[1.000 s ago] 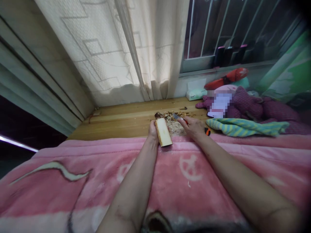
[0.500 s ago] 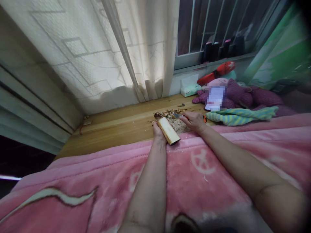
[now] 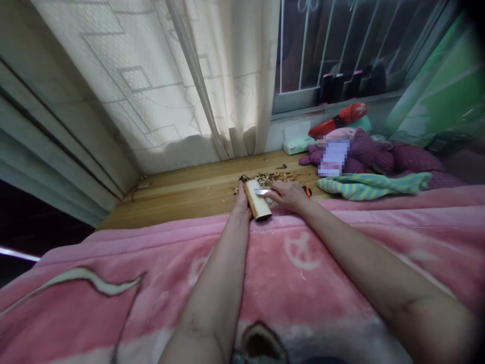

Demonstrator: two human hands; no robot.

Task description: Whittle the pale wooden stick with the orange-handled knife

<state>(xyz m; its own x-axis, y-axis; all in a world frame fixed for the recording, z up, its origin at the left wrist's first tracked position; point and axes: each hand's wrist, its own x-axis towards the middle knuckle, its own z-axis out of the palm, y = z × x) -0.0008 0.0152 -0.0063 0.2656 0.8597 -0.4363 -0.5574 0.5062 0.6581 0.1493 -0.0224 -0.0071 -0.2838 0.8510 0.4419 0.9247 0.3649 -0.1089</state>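
My left hand (image 3: 241, 201) grips a short piece of wood (image 3: 257, 203) from its left side; the top face is pale and bare, with brown bark along the edge. In my right hand (image 3: 290, 196) is a utility knife (image 3: 307, 191) with an orange and black handle. Its blade (image 3: 260, 191) lies over the pale face of the wood and appears to touch it. Wood shavings (image 3: 271, 178) are heaped just behind the piece, partly hidden by it and by my right hand.
A pink blanket (image 3: 280, 283) covers the near side of the wooden surface (image 3: 182, 187). To the right lie a striped cloth (image 3: 373, 185), a phone (image 3: 334, 157) and a purple plush toy (image 3: 379, 151). A tissue pack (image 3: 298, 145) sits by the window, beside the curtain (image 3: 212, 76).
The knife has moved left, from beside the wood onto its pale face. Both hands keep their grip. The camera view has shifted slightly.
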